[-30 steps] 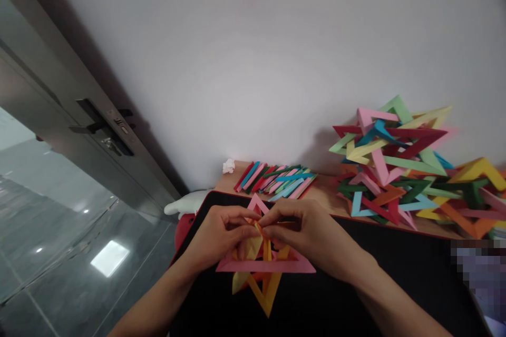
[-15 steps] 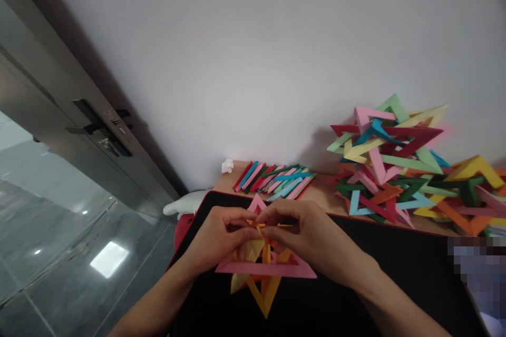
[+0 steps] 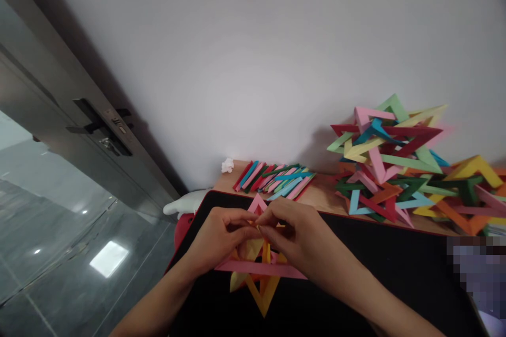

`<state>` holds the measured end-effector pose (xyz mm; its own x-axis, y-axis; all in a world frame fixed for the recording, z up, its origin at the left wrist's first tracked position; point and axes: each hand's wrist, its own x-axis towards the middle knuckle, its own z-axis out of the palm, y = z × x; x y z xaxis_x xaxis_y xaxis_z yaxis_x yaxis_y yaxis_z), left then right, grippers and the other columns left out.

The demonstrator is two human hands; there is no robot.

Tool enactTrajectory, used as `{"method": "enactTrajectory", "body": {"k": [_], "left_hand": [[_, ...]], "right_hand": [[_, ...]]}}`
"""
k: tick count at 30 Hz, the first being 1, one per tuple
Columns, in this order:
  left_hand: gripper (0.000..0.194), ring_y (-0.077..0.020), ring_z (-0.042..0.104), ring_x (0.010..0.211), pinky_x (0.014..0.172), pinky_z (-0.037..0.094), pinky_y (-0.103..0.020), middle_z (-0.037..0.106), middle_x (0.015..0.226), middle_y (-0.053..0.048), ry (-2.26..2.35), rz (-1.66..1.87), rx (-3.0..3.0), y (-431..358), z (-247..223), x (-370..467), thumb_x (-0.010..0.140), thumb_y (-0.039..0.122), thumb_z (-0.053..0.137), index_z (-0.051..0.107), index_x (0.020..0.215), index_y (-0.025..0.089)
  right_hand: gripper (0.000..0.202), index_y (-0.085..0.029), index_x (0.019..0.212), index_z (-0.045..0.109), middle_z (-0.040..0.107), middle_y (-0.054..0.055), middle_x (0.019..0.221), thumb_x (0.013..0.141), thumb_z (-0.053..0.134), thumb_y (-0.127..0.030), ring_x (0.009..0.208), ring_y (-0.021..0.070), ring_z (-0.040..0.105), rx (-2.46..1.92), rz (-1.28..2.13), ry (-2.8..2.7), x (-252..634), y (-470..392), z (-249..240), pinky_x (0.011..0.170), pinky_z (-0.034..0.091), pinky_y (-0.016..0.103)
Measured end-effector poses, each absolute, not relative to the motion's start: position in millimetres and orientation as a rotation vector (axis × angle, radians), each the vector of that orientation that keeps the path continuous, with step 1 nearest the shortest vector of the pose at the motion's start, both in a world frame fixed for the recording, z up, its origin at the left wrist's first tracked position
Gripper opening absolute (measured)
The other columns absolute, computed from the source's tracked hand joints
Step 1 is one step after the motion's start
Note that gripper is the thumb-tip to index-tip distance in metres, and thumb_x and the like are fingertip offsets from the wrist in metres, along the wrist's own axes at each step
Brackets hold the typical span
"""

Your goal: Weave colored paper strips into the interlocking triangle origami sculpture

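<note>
Pink, yellow and orange folded paper pieces form an interlocked star (image 3: 263, 270) over the black mat (image 3: 391, 274). My left hand (image 3: 225, 234) pinches a pale yellow part of the star near its upper middle. Thumb and index finger of my right hand (image 3: 294, 229) meet at the same spot, closed on the paper there, with the fingertips of both hands nearly touching. A pink point sticks up behind the hands, and an orange-yellow point hangs toward me. The hands cover the star's centre.
Beyond the mat, folded paper strips (image 3: 272, 178) lie on a wooden surface (image 3: 322, 189) beside a crumpled white paper (image 3: 227, 165). Finished-looking colourful paper stars (image 3: 389, 142) are piled at the right against the wall. A grey door (image 3: 79, 95) stands at the left.
My right hand has turned slightly, its wrist and fingers lower and closer over the star's right side, covering more of the pink edge. My left hand stays nearly still.
</note>
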<state>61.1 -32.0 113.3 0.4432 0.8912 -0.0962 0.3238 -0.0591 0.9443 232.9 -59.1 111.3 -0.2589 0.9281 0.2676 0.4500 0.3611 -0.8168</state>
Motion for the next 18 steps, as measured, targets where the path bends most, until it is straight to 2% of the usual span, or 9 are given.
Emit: {"method": "enactTrajectory", "body": {"k": [3,6,9,15,18], "left_hand": [[0.017,-0.0112,0.060,0.055,0.053,0.047,-0.019,0.072,0.069,-0.001,1.094,0.654,1.570,-32,113,61,0.072,0.025,0.070,0.077,0.086,0.018],[0.016,-0.0076,0.051,0.040,0.042,0.042,-0.017,0.064,0.054,0.002,1.053,0.639,1.489,-32,111,60,0.072,0.027,0.070,0.076,0.082,0.017],[0.015,-0.0082,0.052,0.039,0.041,0.042,-0.017,0.061,0.048,0.003,1.030,0.651,1.483,-33,109,58,0.073,0.027,0.071,0.076,0.081,0.016],[0.018,-0.0073,0.052,0.041,0.041,0.041,-0.017,0.067,0.057,0.000,1.057,0.690,1.493,-31,107,57,0.070,0.028,0.074,0.077,0.083,0.016],[0.018,-0.0073,0.052,0.040,0.040,0.041,-0.017,0.066,0.055,0.000,1.059,0.684,1.487,-30,107,58,0.070,0.028,0.074,0.078,0.083,0.016]], "right_hand": [[0.013,-0.017,0.075,0.063,0.060,0.004,0.076,0.082,0.054,-0.011,0.065,0.0123,0.055,-1.157,0.725,-1.903,233,-58,112,0.056,0.041,0.024],[0.016,-0.018,0.085,0.067,0.062,0.004,0.079,0.085,0.052,-0.012,0.069,0.0130,0.056,-1.120,0.710,-1.964,237,-58,114,0.060,0.042,0.024],[0.018,-0.021,0.090,0.069,0.063,0.002,0.079,0.087,0.053,-0.013,0.072,0.0131,0.057,-1.110,0.714,-2.024,244,-59,117,0.065,0.042,0.025],[0.024,-0.023,0.098,0.067,0.064,0.002,0.086,0.081,0.058,-0.008,0.081,0.0168,0.057,-1.107,0.518,-2.189,249,-57,113,0.067,0.041,0.028],[0.019,-0.022,0.094,0.066,0.065,0.003,0.084,0.080,0.060,-0.010,0.081,0.0180,0.058,-1.101,0.457,-2.207,247,-55,112,0.068,0.042,0.029]]}}
